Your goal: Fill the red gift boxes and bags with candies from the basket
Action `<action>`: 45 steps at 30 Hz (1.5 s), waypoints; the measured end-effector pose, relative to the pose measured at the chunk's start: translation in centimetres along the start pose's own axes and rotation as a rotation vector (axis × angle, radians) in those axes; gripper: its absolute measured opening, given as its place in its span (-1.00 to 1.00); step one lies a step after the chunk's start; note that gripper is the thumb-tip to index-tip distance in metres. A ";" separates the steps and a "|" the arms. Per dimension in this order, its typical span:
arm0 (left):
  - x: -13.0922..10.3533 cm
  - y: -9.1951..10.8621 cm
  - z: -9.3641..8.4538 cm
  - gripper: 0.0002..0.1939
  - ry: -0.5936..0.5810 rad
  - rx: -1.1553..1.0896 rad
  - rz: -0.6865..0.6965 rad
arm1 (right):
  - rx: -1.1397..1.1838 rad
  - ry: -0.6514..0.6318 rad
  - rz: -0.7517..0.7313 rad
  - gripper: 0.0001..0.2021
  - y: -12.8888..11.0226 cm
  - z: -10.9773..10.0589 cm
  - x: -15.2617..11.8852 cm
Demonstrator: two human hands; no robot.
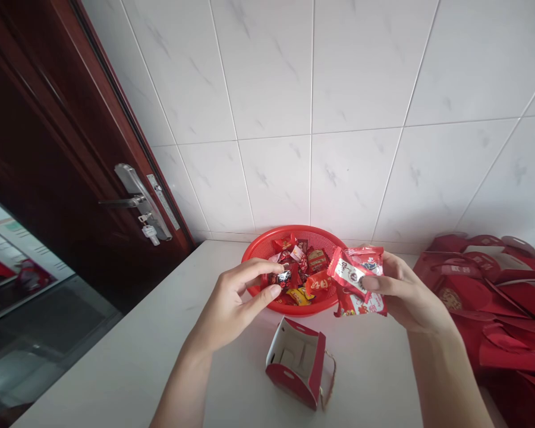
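My left hand (232, 300) reaches over the near left rim of a red plastic basket (252, 252). Its thumb and fingers close around a dark red wrapped candy (285, 277) with a black-and-white print. At the basket's right side my right hand (408, 291) grips a few red-and-white candy packets (350, 274), its thumb pressed across them. Inside the basket lie several wrapped candies, among them a yellow one (299, 296) and an orange-red one (318, 283). Between my forearms, an open red gift box (294, 380) with a pale inside and a cord handle rests on the table.
Many red folded boxes (494, 297) are heaped on the right. A white table (160, 345) carries everything, against a tiled wall (276, 178). To the left stands a dark red door (71, 131) with a metal handle (138, 199) and keys.
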State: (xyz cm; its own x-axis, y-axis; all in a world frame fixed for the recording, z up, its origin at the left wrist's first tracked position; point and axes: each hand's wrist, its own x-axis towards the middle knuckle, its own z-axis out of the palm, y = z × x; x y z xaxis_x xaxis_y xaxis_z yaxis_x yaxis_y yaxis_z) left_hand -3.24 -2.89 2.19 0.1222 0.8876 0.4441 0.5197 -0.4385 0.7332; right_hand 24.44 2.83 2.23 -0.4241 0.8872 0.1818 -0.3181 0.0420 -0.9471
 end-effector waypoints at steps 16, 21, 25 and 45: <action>0.3 1.8 2.1 -0.74 -0.176 -0.062 -0.003 | 0.012 -0.081 0.035 -0.64 0.2 1.2 0.3; 0.4 1.1 2.9 -0.65 -0.146 -0.068 -0.021 | 0.037 -0.083 0.049 -0.65 0.6 1.5 0.5; 0.7 0.4 3.0 -0.59 -0.145 -0.067 -0.030 | 0.056 -0.077 0.061 -0.69 0.9 1.4 0.7; 0.4 0.2 -1.0 -0.74 -0.147 0.154 -0.141 | -0.159 -0.496 0.191 -0.66 1.6 2.9 0.1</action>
State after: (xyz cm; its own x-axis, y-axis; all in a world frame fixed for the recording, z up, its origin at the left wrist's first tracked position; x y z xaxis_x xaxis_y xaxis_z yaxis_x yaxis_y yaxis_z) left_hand -3.97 -2.74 3.06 0.1552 0.9542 0.2556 0.6617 -0.2925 0.6903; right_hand 21.48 1.69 1.52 -0.8224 0.5646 0.0697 -0.0811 0.0049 -0.9967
